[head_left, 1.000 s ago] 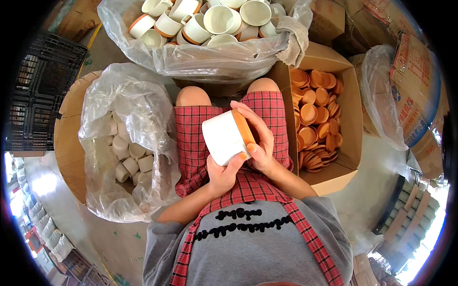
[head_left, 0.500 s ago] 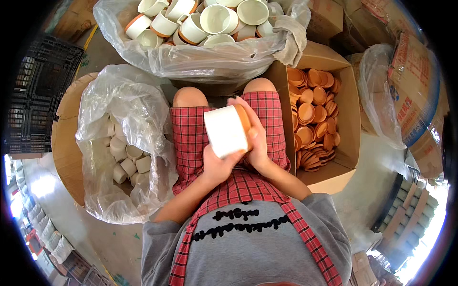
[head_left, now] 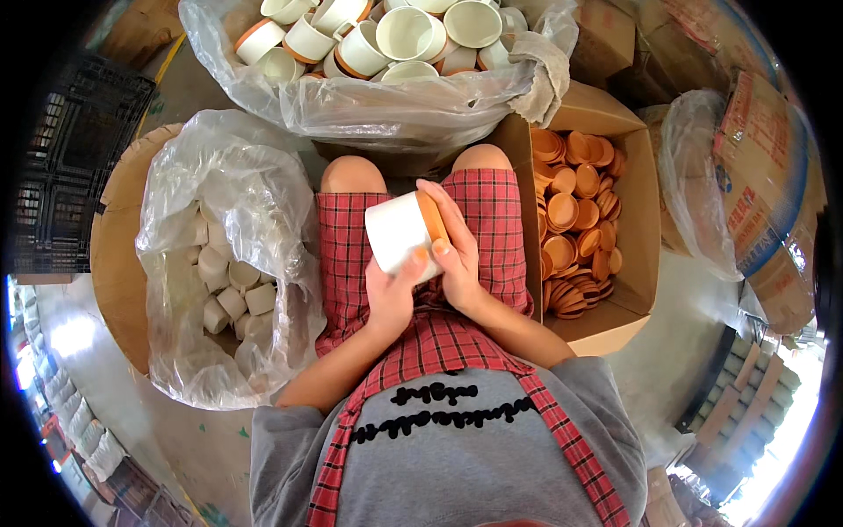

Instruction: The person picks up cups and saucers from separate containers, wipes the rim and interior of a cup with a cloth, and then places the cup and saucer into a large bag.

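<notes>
Above my lap lies a white mug (head_left: pixel 395 234), tipped on its side with an orange base (head_left: pixel 431 218) toward the right. My left hand (head_left: pixel 392 294) grips its white wall from below, thumb across the side. My right hand (head_left: pixel 458 255) is wrapped against the orange base, its fingers along the far edge and its thumb on the near part. No handle shows on this mug; that side is hidden. To the right, a cardboard box (head_left: pixel 645 211) holds many orange discs (head_left: pixel 562 211), the same colour as the base.
On the left, a plastic-lined carton (head_left: pixel 118 255) contains plain white cups (head_left: pixel 232 303). Ahead of my knees, a plastic-lined container (head_left: pixel 386 114) is heaped with white mugs (head_left: pixel 406 33) with orange bases. A grey cloth (head_left: pixel 542 77) hangs over its rim. Black crates (head_left: pixel 70 167) stand far left.
The mug has shifted slightly left and tilted a little in my hands. My right thumb now presses over the base's near edge. Both hands still hold the mug.
</notes>
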Demonstrator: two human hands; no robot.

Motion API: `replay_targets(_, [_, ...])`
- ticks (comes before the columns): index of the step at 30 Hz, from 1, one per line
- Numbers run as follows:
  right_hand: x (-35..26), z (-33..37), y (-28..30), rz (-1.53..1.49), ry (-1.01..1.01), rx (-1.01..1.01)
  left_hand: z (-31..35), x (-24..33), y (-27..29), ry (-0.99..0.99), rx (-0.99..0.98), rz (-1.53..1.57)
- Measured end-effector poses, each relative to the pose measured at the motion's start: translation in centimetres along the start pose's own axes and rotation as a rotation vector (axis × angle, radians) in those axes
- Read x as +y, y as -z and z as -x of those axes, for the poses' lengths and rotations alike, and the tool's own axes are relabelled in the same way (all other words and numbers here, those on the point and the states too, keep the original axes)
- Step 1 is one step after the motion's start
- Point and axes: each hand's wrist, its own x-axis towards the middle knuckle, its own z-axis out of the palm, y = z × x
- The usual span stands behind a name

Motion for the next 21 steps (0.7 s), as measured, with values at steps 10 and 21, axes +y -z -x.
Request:
replay_targets(10, [-0.7,-1.4,1.4,-0.404,-0.328,-0.159,-0.9,-0.8,1.8,-0.403,-0.217,-0.624])
replay_targets(21, [-0.7,-2.6,2.6,0.093,0.157,-0.259,-2.1,1.1,1.4,-0.021,-0.095,-0.239])
